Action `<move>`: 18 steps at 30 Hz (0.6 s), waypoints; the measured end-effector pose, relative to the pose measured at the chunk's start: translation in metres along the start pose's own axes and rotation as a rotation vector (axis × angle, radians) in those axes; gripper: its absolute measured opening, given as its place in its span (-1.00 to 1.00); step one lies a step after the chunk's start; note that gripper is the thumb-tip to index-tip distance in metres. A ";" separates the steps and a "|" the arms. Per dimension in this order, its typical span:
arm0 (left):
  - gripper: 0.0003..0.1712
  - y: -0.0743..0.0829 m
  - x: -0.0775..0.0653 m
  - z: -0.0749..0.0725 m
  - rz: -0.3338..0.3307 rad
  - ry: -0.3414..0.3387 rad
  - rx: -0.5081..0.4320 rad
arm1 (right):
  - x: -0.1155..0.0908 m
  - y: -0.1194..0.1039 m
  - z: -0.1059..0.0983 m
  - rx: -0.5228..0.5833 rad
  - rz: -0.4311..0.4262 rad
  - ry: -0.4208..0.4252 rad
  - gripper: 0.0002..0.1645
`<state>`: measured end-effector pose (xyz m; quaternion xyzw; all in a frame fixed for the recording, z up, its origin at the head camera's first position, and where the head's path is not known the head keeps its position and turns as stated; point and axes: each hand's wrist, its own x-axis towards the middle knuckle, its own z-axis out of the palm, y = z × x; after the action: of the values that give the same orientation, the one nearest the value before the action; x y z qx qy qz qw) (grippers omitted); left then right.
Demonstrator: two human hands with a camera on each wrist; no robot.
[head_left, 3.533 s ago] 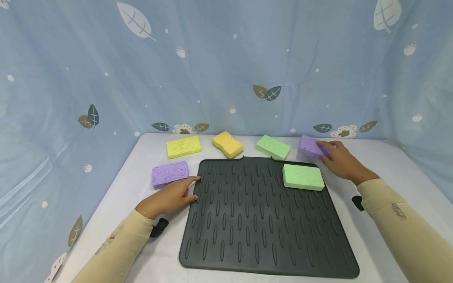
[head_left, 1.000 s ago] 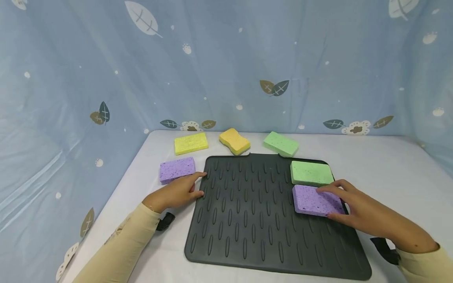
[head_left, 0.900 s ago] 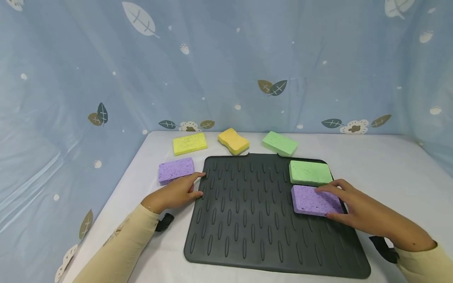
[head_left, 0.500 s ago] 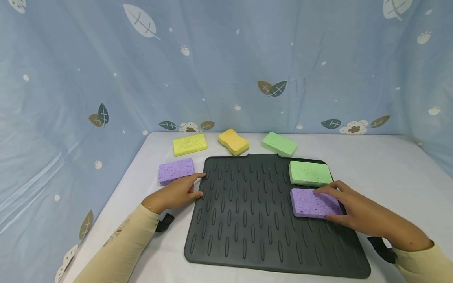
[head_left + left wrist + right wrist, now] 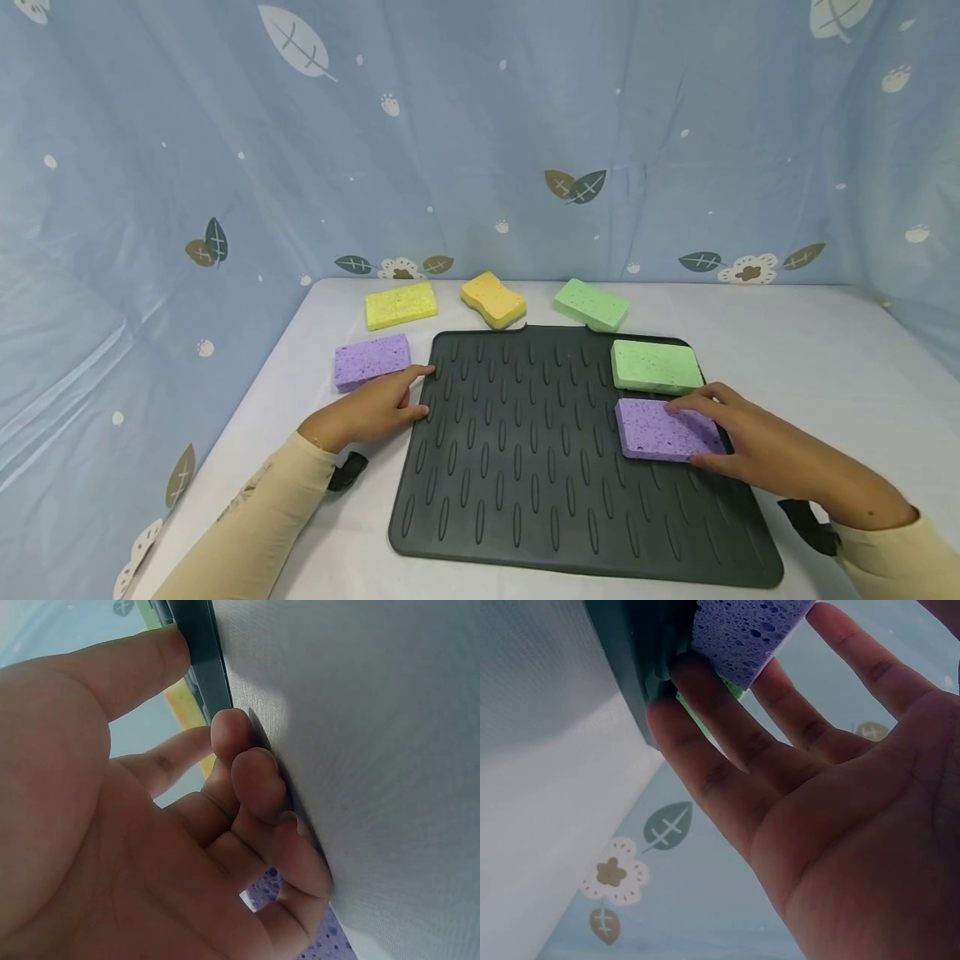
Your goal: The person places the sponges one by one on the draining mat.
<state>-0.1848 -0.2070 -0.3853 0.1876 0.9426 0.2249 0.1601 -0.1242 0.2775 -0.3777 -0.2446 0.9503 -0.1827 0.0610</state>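
On the mat (image 5: 525,467), your right hand (image 5: 757,446) rests with straight fingers against a purple sponge (image 5: 663,429), while your left hand (image 5: 371,408), fingers relaxed, touches the mat's edge.

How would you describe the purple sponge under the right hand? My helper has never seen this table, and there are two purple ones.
Find the black mat in the middle of the table. On its far right part lie two sponges side by side; the purple sponge is the nearer one, touched by the right hand. The other purple one lies off the mat, to its left.
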 end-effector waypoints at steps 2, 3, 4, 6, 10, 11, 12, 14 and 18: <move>-0.25 0.000 0.000 0.000 0.000 0.001 0.001 | 0.000 0.000 0.000 -0.005 0.007 0.000 -0.24; -0.25 0.000 0.000 0.000 -0.001 0.001 0.001 | 0.000 0.000 0.001 -0.005 0.007 -0.001 -0.24; -0.25 0.000 0.000 0.000 -0.002 0.003 0.001 | 0.000 0.000 0.001 -0.005 0.006 -0.001 -0.24; -0.25 -0.001 0.000 0.000 -0.003 0.004 0.002 | 0.000 -0.001 0.001 -0.004 0.011 -0.002 -0.25; -0.26 -0.001 0.000 0.001 0.000 0.002 0.003 | 0.001 -0.001 0.000 0.000 0.020 -0.004 -0.25; -0.26 -0.001 0.000 0.000 0.002 0.002 0.004 | 0.001 -0.001 -0.001 0.002 0.026 -0.005 -0.25; -0.26 -0.001 -0.001 0.000 0.003 0.001 0.005 | 0.000 -0.002 -0.001 0.004 0.029 -0.007 -0.24; -0.26 -0.001 -0.001 0.000 -0.002 0.001 0.006 | 0.000 -0.002 -0.002 0.009 0.026 -0.006 -0.22; -0.26 0.000 -0.001 -0.001 -0.010 0.002 0.003 | -0.002 -0.007 -0.006 0.007 0.023 0.035 -0.20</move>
<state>-0.1841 -0.2073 -0.3846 0.1830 0.9441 0.2228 0.1600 -0.1204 0.2750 -0.3693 -0.2303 0.9533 -0.1896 0.0472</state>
